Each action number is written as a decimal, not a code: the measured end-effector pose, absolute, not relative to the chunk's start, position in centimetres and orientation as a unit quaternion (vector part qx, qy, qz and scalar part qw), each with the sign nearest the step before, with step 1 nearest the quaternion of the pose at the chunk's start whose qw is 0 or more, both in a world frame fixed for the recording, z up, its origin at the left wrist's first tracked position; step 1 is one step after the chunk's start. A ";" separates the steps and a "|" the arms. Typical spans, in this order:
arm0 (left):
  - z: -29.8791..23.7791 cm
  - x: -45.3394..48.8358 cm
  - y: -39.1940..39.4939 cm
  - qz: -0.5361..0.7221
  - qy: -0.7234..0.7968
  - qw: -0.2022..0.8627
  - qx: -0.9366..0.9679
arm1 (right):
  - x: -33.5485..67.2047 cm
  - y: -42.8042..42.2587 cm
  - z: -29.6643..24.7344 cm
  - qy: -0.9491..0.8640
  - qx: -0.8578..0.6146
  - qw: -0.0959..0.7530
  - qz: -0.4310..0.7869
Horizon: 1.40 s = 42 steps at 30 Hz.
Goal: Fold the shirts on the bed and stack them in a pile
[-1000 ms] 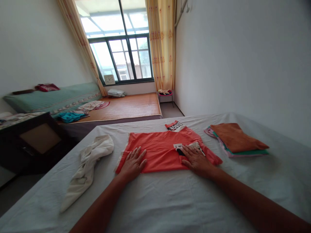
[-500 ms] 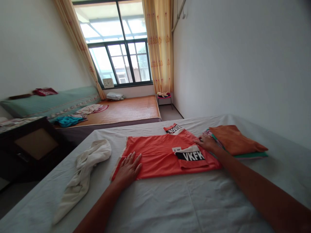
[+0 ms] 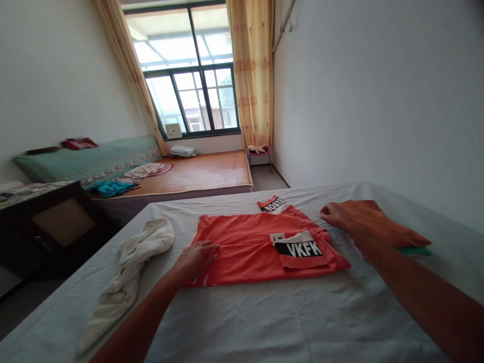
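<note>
The red shirt [image 3: 242, 239] lies spread on the white sheet [image 3: 242, 322], the half-bent left hand [image 3: 193, 259] at its left end, the right hand [image 3: 337, 216] curled near the orange garment [image 3: 385, 224], neither grip certain; light, even tension should best limit creases.

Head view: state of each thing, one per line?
Red shirt: spread flat, VKFK-lettered part on top
White garment: bunched up
Folded clothes: stacked, orange on top
Blue cloth: crumpled
Curtains: drawn apart
Cabinet door: looks shut
Left hand: at red shirt's left end
Right hand: fingers curled, grip unclear
</note>
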<state>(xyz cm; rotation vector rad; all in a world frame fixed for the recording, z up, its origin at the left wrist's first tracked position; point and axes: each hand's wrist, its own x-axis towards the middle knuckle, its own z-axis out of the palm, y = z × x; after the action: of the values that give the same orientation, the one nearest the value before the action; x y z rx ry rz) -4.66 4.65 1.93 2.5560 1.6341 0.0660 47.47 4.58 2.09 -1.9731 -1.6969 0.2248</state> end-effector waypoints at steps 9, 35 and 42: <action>2.8 -5.4 18.3 0.009 0.572 -0.024 0.820 | 40.6 14.7 0.8 -0.609 -0.761 0.173 0.141; 1.0 -10.8 5.1 0.120 0.433 0.001 0.893 | 38.4 -4.1 1.5 -0.861 -0.420 0.208 0.198; 4.2 -6.9 3.9 0.116 0.418 0.025 0.901 | 38.7 -4.8 3.3 -0.866 -0.393 0.184 0.248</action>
<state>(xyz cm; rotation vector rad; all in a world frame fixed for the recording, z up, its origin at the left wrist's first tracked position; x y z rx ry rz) -6.89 3.94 4.22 2.7864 1.2915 0.3586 38.69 -4.80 3.28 -1.1093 -2.4412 0.7004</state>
